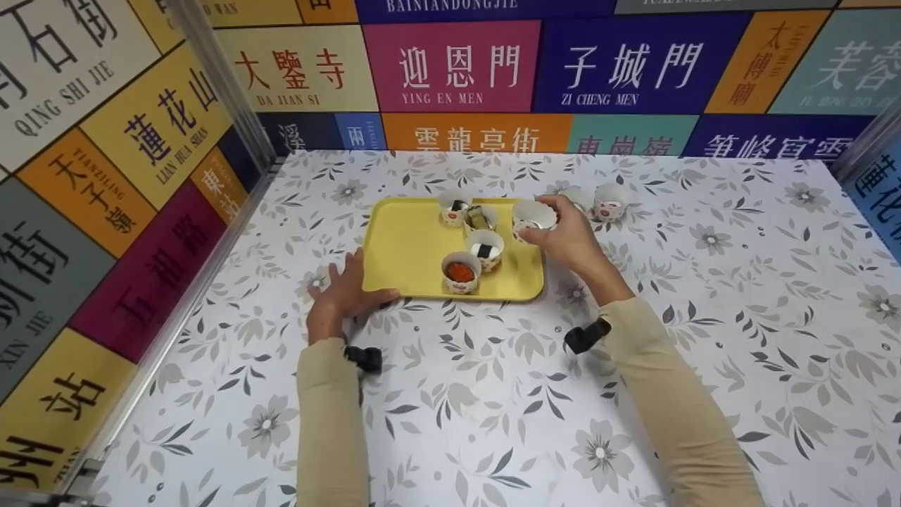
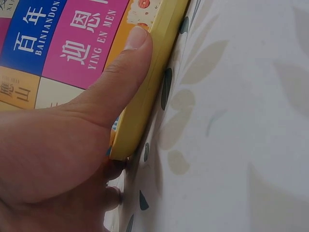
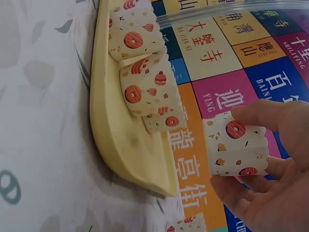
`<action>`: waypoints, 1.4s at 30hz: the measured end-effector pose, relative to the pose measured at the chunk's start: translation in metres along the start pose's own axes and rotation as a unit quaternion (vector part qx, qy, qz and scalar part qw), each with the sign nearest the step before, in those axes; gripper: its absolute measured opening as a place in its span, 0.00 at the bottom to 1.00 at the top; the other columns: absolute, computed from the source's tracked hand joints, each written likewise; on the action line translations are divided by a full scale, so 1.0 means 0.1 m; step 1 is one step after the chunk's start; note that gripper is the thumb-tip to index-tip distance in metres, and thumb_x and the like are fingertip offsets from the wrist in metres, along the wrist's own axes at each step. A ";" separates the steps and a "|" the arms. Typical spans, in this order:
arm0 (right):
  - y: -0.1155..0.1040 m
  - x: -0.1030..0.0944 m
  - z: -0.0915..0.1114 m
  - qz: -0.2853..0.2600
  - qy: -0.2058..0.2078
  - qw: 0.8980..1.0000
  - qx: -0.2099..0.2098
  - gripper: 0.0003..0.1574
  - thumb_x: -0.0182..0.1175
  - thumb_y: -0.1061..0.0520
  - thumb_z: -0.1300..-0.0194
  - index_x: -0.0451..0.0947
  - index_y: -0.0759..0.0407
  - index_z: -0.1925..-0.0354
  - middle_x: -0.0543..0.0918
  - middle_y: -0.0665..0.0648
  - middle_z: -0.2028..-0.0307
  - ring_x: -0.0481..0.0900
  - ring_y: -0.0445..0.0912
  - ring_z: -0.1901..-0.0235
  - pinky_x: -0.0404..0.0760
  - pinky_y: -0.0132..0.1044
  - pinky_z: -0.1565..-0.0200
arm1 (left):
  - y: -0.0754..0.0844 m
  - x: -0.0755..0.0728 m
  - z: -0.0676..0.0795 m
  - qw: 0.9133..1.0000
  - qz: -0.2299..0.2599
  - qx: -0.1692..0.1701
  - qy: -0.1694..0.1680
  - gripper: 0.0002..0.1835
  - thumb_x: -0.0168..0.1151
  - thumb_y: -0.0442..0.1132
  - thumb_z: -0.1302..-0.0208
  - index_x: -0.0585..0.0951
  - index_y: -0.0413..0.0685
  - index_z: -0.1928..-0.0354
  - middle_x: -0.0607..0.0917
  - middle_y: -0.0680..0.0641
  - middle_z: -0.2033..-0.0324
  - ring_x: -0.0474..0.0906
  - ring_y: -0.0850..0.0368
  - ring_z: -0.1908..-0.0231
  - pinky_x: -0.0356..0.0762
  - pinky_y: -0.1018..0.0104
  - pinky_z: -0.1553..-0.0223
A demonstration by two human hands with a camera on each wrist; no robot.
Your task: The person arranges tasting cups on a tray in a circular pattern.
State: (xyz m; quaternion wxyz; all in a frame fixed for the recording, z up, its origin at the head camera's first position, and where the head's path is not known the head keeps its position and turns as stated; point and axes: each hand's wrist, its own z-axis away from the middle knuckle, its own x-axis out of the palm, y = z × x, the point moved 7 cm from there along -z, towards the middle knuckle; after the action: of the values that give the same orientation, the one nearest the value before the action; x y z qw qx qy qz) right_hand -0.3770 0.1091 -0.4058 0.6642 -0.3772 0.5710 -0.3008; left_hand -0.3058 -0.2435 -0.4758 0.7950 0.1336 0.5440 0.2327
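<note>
My right hand (image 1: pixel 571 238) pinches a white paper baking cup (image 3: pixel 236 145) with red doughnut prints between thumb and fingers. In the right wrist view this cup appears raised clear of the yellow tray (image 1: pixel 408 243); its contents are hard to make out. At the tray's front left corner rests my left hand (image 1: pixel 343 289), thumb along the front rim and fingers spread by the left side. Several similar cups stand on the tray: one with orange-red filling (image 1: pixel 461 272), one with a white piece banded in black (image 1: pixel 486 250), one with a greenish piece (image 1: pixel 480 220), and a black-and-white one (image 1: pixel 455 208).
Just right of the tray stands another printed cup (image 1: pixel 610 203), with a further cup (image 1: pixel 578 198) partly behind my right hand. Floral cloth (image 1: pixel 493 422) covers the table. Colourful sign-covered walls (image 1: pixel 450 67) border the back and left sides.
</note>
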 end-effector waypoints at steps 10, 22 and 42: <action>-0.35 0.33 0.01 0.037 -0.011 0.999 -0.037 0.44 0.67 0.48 0.36 0.62 0.54 0.28 0.64 0.61 0.27 0.62 0.56 0.27 0.66 0.53 0.28 | -0.01 0.00 0.00 1.000 -0.010 -0.005 -0.007 0.63 0.60 0.69 0.39 0.32 0.50 0.20 0.35 0.39 0.20 0.25 0.33 0.22 0.24 0.22 0.31; -0.66 0.73 0.06 0.043 -0.058 0.993 -0.096 0.46 0.65 0.48 0.34 0.57 0.54 0.25 0.63 0.60 0.28 0.63 0.54 0.28 0.68 0.51 0.30 | -0.01 -0.01 0.01 1.000 -0.005 -0.006 -0.001 0.63 0.61 0.69 0.39 0.32 0.51 0.20 0.35 0.39 0.20 0.25 0.33 0.22 0.23 0.22 0.31; -0.87 1.27 -0.01 0.166 -0.117 0.964 -0.169 0.46 0.65 0.50 0.36 0.60 0.53 0.25 0.65 0.60 0.29 0.67 0.55 0.30 0.70 0.52 0.31 | 0.00 0.01 0.02 1.000 -0.012 -0.009 -0.004 0.62 0.60 0.70 0.39 0.33 0.50 0.20 0.36 0.38 0.20 0.26 0.32 0.22 0.25 0.21 0.31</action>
State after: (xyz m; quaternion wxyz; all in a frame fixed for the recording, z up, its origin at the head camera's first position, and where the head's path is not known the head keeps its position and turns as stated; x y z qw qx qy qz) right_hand -0.3544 -0.0435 -0.4000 0.6935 -0.4169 0.5863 -0.0393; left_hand -0.3041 -0.2428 -0.4757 0.8010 0.1207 0.5405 0.2274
